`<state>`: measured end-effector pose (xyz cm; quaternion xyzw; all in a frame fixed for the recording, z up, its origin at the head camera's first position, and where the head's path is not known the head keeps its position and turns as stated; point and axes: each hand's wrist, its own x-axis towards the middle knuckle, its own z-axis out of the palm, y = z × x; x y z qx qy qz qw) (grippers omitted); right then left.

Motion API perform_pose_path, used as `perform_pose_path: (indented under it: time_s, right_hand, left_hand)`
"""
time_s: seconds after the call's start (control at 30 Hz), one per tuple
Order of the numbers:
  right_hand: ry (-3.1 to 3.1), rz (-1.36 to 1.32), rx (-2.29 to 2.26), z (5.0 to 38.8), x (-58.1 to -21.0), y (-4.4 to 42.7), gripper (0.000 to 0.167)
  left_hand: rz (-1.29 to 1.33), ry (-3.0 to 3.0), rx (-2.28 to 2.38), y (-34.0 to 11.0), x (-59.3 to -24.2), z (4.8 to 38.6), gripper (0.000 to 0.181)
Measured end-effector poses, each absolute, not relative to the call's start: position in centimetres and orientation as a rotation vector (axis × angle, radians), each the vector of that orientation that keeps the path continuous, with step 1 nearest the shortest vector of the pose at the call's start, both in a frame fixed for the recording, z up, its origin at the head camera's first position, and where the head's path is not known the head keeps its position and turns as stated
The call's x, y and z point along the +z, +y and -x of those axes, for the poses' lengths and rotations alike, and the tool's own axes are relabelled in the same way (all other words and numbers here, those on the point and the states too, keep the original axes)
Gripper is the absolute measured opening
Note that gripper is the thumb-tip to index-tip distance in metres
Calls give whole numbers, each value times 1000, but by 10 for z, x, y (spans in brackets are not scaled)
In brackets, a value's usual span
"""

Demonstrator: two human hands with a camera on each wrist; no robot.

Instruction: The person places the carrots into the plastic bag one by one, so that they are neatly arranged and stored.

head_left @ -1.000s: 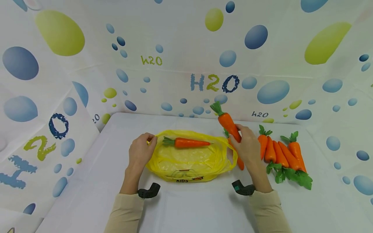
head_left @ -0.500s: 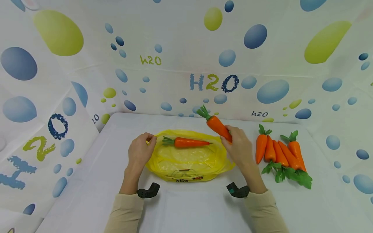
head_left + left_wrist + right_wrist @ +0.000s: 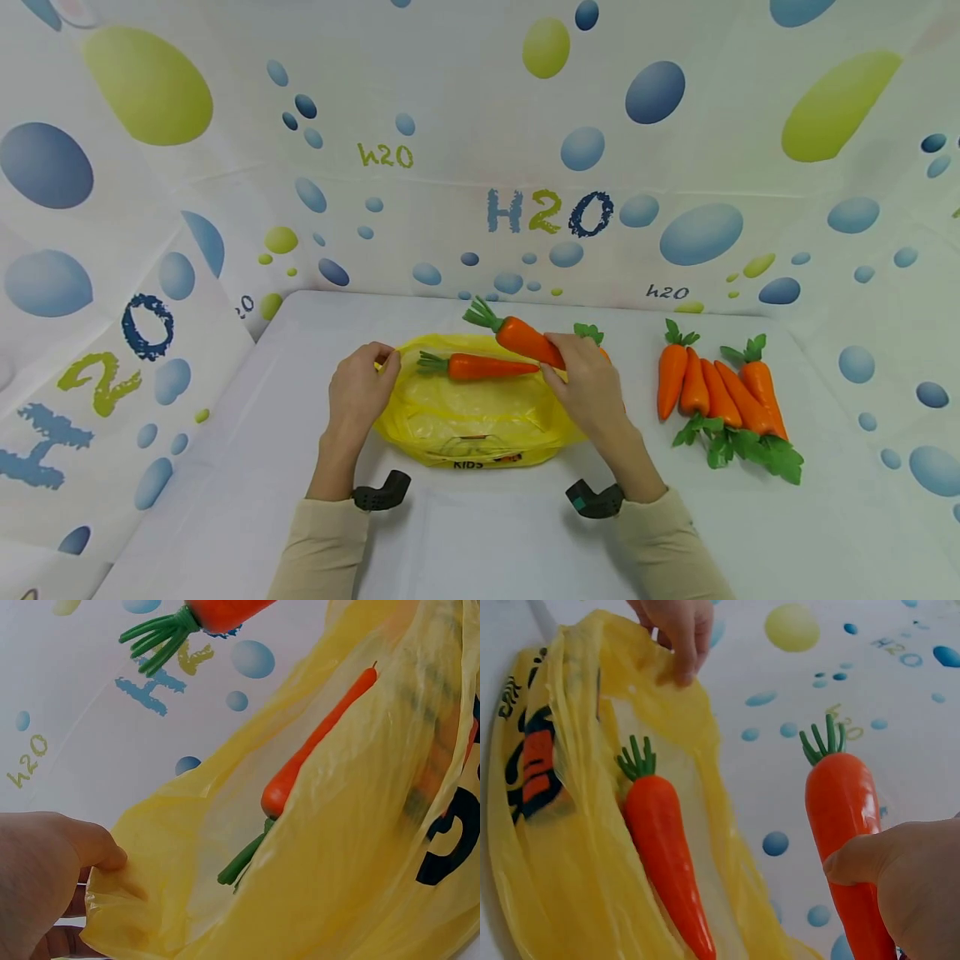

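A yellow plastic bag point(image 3: 480, 425) stands on the white table, its mouth facing up. One carrot point(image 3: 487, 367) with a green stem lies inside its opening; the right wrist view shows that carrot point(image 3: 664, 847) too. At the bag's left rim, my left hand point(image 3: 362, 385) pinches the plastic edge between thumb and fingers. My right hand point(image 3: 588, 383) grips a second carrot point(image 3: 521, 337) by its lower part, above the bag's right side, stem pointing left and up. In the right wrist view this held carrot point(image 3: 844, 802) is apart from the bag.
Several carrots point(image 3: 720, 392) lie in a row on the right of the table point(image 3: 495, 542), with leafy greens point(image 3: 750, 454) at their near end. Another carrot's leaves point(image 3: 589, 332) show behind my right hand. A patterned sheet point(image 3: 450, 100) hangs behind.
My right hand has moved left with the held carrot, from beside the bag's right edge to over its opening, and the carrot has tilted flatter. My left hand stays at the rim.
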<state>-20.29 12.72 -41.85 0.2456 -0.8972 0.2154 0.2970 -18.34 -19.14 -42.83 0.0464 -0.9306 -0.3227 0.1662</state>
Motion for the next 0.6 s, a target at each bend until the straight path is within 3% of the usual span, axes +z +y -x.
perform_pose_path:
  time_s: [0.6]
  right_hand:
    - [-2506,-769,362,194,-434,99,43]
  left_hand:
    - [-144,-2655,-941,-191,-427,183,31]
